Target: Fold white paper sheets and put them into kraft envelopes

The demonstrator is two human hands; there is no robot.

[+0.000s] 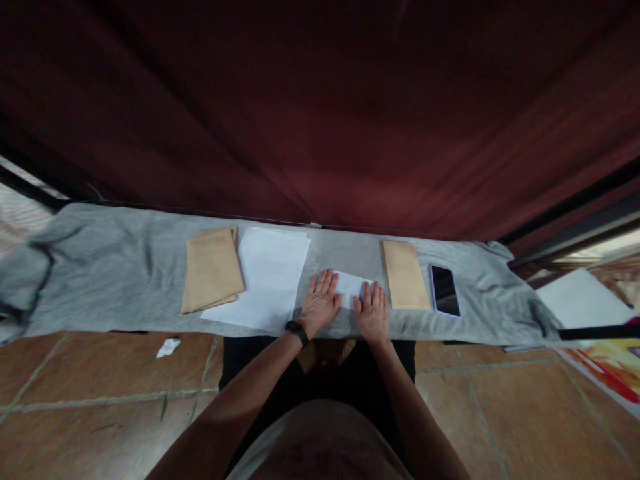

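Laying left hand (320,305) and right hand (373,313) palm-down at nine and four o'clock on small white paper (351,287), fingers slightly spread toward twelve. Reaching from six across front edge of gray cloth (345,248); leaving cloth showing toward twelve, between white sheets (274,273) at nine and brown envelopes (407,275) at three.

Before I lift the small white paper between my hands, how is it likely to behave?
The paper is probably light, since it looks thin and lies flat. It may bend easily, though I cannot tell whether folds stiffen it. Once the left hand and right hand lift, it could slide on the cloth, as nothing else visibly holds it.
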